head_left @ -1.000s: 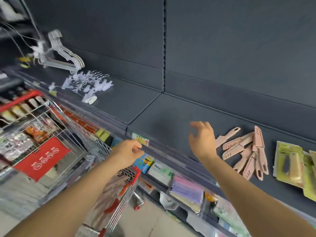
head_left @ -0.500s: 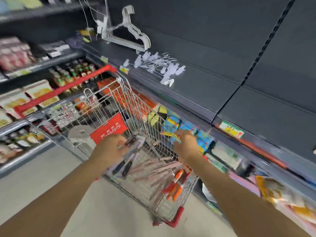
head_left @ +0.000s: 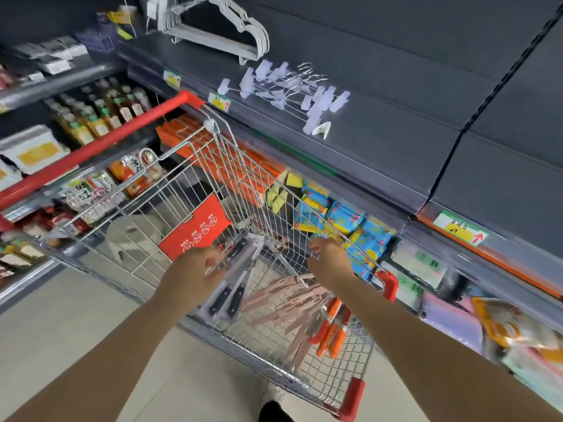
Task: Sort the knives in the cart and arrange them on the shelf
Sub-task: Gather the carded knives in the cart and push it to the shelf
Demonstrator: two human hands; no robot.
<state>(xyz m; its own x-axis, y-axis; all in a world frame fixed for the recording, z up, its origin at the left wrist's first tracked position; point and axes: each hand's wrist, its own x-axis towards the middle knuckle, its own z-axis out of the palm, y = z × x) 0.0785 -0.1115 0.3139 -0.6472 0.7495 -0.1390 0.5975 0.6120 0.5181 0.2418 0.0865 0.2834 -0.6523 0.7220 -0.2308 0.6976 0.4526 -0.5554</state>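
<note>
A wire shopping cart (head_left: 388, 283) with red trim stands beside the dark grey shelf (head_left: 396, 153). In its basket lie several pink knives (head_left: 283, 303), orange-handled knives (head_left: 332, 333) and clear packs of black-handled knives (head_left: 231, 300). My left hand (head_left: 195, 271) hangs over the left edge of the black-handled packs with its fingers curled; whether it grips a pack is not visible. My right hand (head_left: 329, 263) reaches down inside the basket just above the pink knives, fingers loose and holding nothing.
White hangers (head_left: 219, 35) and clip hangers (head_left: 289, 86) lie at the left end of the shelf. Blue packets (head_left: 344, 214) and orange boxes (head_left: 195, 132) fill the lower shelf behind the cart. A red flap (head_left: 195, 229) stands inside the cart.
My view swung from the shelf, where pink knives lie, down to the cart. Both hands dropped from the shelf edge into the basket, over the knives.
</note>
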